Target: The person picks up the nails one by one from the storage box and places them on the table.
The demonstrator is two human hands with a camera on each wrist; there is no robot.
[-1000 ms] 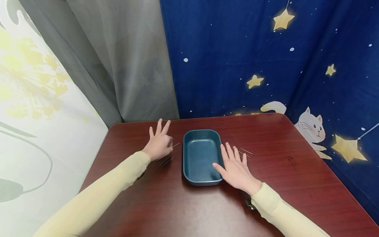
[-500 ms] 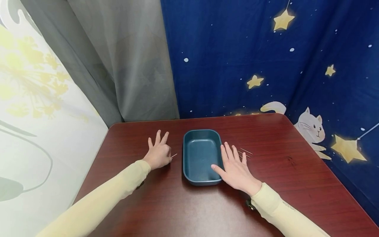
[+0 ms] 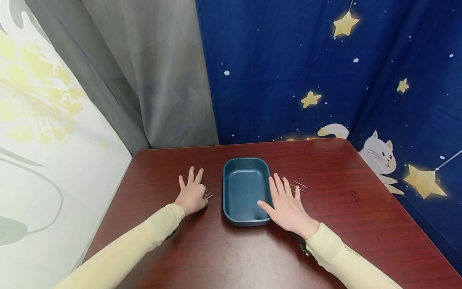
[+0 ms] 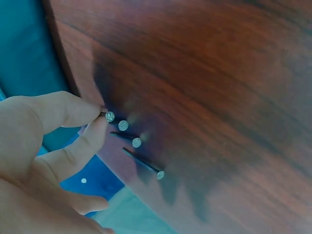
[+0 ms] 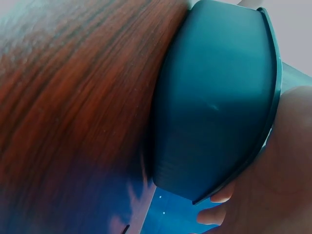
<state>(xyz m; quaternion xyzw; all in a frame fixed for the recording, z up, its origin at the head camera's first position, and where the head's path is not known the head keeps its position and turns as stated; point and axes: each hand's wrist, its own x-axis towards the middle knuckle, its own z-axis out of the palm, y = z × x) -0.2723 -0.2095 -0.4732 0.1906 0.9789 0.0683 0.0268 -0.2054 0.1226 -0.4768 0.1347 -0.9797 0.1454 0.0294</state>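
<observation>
My left hand point(image 3: 191, 197) is low over the table, left of the dark teal container point(image 3: 224, 192). Its thumb and index finger pinch a nail point(image 4: 110, 116) near the head, while the other fingers spread out. Beside the pinched nail lie several more dark nails with round grey heads, the farthest nail point(image 4: 144, 163) well apart from the fingertips. My right hand point(image 3: 289, 209) rests on the container's right rim with straight fingers, its thumb reaching over the inside. In the right wrist view the container's outer wall point(image 5: 214, 97) stands beside the palm.
Beyond the right hand's fingers lie a few thin nails point(image 3: 300, 184) on the red-brown wooden table point(image 3: 238, 257). A grey curtain point(image 3: 173, 80) and a blue star-patterned curtain point(image 3: 267, 100) hang behind the table's far edge.
My left hand has moved down the table, toward me, with its thumb and index finger still pinched, and is now among the left-hand nails. The right hand and the container stay in place.
</observation>
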